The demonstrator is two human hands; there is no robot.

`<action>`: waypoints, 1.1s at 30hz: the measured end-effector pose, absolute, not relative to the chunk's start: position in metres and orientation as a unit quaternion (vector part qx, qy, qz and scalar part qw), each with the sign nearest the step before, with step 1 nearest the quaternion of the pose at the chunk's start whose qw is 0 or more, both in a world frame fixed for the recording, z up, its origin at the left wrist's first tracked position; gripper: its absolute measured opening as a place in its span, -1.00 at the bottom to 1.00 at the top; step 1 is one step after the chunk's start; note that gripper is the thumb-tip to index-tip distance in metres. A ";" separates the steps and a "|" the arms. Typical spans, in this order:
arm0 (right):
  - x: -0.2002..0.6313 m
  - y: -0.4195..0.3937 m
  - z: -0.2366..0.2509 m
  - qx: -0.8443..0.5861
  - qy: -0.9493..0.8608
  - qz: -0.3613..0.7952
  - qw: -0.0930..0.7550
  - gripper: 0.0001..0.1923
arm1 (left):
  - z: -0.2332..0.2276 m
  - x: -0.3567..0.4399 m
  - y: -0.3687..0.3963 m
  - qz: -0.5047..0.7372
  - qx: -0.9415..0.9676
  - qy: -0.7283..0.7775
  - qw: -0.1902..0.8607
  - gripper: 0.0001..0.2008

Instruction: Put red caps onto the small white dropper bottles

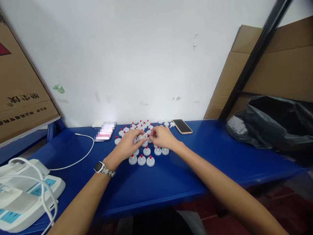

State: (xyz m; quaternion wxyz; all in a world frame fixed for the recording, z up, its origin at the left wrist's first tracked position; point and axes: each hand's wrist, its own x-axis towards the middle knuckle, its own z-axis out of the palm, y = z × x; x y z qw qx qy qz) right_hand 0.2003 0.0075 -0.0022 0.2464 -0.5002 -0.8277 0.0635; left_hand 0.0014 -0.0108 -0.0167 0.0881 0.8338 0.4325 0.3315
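On the blue table (195,156) by a white wall (146,49), both hands' fingers (140,133) seemingly pinch one white cap (144,135).

A white scuffed wall (146,58) rises behind a blue table (220,160), with cardboard sheets (276,71) leaning at right.

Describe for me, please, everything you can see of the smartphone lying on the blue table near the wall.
The smartphone with the dark screen and pale pinkish-beige case lies flat, face up, on the blue table, close to the white wall. Its screen is off and glossy black, and its corners are rounded. It sits at a slant, just right of the cluster of small white caps with red tips. Nothing touches it; the right hand works apart from it, nearer the caps.
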 end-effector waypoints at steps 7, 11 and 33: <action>0.204 0.011 -0.012 -0.347 -0.676 0.422 0.494 -0.80 | -0.013 0.010 -0.018 0.336 0.828 0.432 0.124 -0.64; 0.197 0.009 -0.016 -0.337 -0.632 0.437 0.544 -0.74 | -0.012 0.015 -0.022 0.327 0.828 0.436 0.136 -0.64; 0.184 -0.012 -0.017 -0.279 -0.739 0.321 0.523 -0.64 | -0.017 0.029 -0.030 0.411 0.808 0.404 0.123 -0.69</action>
